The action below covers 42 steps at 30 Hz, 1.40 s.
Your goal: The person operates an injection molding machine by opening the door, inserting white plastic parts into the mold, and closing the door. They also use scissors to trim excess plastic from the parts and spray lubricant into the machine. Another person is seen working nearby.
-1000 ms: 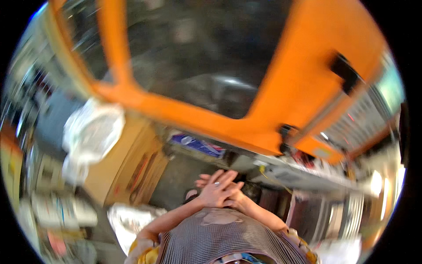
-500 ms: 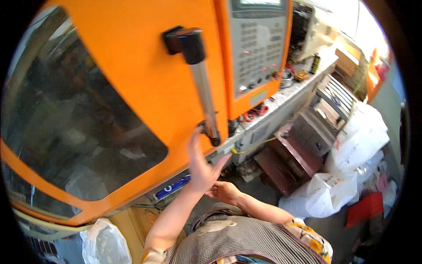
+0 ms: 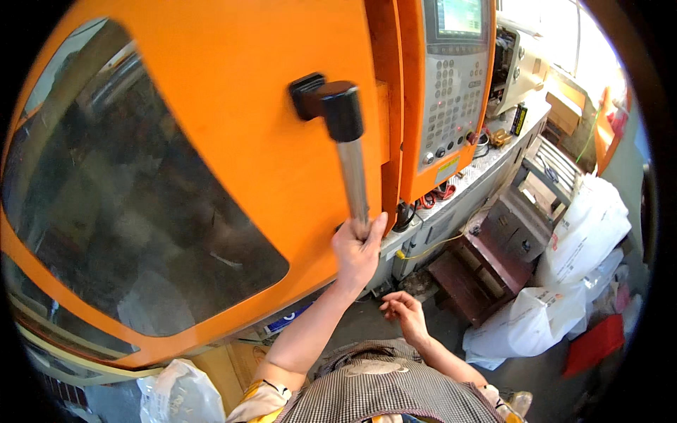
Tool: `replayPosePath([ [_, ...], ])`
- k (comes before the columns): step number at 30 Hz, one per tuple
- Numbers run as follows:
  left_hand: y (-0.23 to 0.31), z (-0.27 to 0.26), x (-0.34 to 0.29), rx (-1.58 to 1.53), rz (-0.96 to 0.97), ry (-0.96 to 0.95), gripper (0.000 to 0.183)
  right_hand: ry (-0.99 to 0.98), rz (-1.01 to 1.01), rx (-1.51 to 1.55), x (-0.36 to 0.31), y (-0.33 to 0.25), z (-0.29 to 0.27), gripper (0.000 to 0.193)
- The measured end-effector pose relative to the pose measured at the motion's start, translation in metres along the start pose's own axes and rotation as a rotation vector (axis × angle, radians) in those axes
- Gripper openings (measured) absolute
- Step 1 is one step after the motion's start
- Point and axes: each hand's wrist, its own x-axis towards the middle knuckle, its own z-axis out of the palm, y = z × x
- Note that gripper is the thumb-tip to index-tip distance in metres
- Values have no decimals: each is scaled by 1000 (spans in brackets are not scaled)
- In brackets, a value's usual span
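The left hand (image 3: 358, 248) is closed around the lower end of a long metal door handle (image 3: 350, 158), a grey bar with a black cap at its top, which stands out from the big orange machine door (image 3: 240, 127). The thumb lies up along the bar, and the bar's upper length above the fist is bare. The door's right edge runs just beside the handle, meeting a narrow orange upright and then the grey control panel (image 3: 451, 92) with its keypad and small screen, so there is little room to the right of the fist before the panel's housing. To the left the door spreads wide, with a dark curved window (image 3: 120, 204) filling most of it. The right hand (image 3: 403, 311) hangs open and empty, fingers loosely curled, below and a little right of the left hand, in free air above the floor and apart from everything. Under the panel, red and yellow cables (image 3: 434, 201) trail along the machine's grey ledge. Farther right stands a dark brown stepped block (image 3: 476, 271), near the right hand, and beyond it white plastic bags (image 3: 564, 282) crowd the floor. Another clear bag (image 3: 180, 391) sits low at the left.
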Motion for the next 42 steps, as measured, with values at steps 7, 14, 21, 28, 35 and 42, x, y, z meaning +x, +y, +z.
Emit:
replayPosePath([
  [7,21,-80,-31,11,90,123,19,-35,-464,-298,34,-9,47,17],
  [14,33,-145,-60,76,137,446,13,-365,-573,-419,106,-22,116,18],
  [21,35,-194,-70,154,191,761,18,-694,-804,-424,201,-20,251,19],
  [28,33,-214,-59,292,229,1016,16,-352,-424,398,415,-20,447,17],
  [35,29,-234,-58,394,234,1149,22,-336,-187,209,538,-17,539,20],
  [42,35,-239,-72,462,191,1161,22,-265,-254,352,515,-29,564,15],
])
